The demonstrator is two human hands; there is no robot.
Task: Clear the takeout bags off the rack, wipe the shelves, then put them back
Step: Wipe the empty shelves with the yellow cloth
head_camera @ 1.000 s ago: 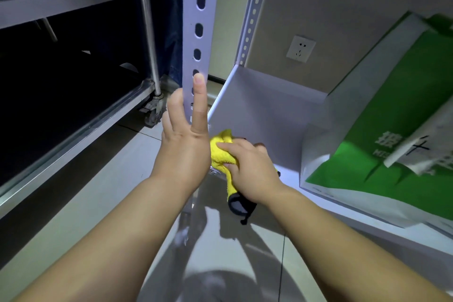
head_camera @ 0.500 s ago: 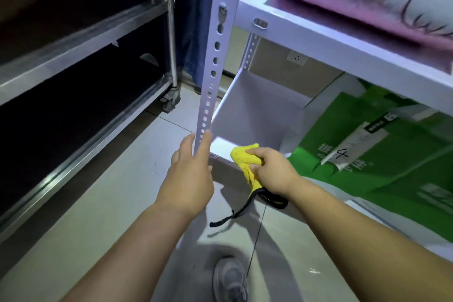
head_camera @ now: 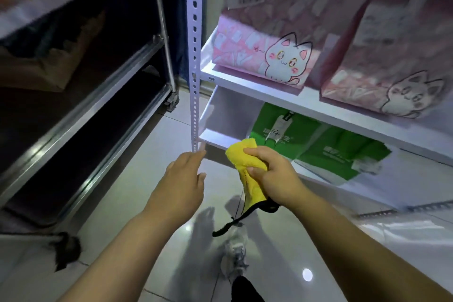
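Note:
My right hand (head_camera: 274, 174) grips a yellow cloth (head_camera: 245, 162) with a dangling black cord, just in front of the white rack's lowest shelf (head_camera: 215, 138). My left hand (head_camera: 182, 182) is held out with relaxed fingers, its fingertips at the foot of the rack's perforated white upright (head_camera: 195, 56); it holds nothing. Green takeout bags (head_camera: 326, 147) lie on the lowest shelf, the left one tagged 14. Two pink cat-print takeout bags (head_camera: 264, 54) stand on the shelf (head_camera: 247, 82) above; one carries a paper tag.
A dark metal cart (head_camera: 98, 95) with two decks and castor wheels stands to the left, cardboard boxes on it. Glossy tiled floor (head_camera: 127, 203) lies between cart and rack. My shoe (head_camera: 235, 256) is on the floor below my hands.
My view has risen and pulled back, bringing the shelf with pink bags into sight. My right hand drew the cloth off the lowest shelf. My left hand moved down to the upright's foot.

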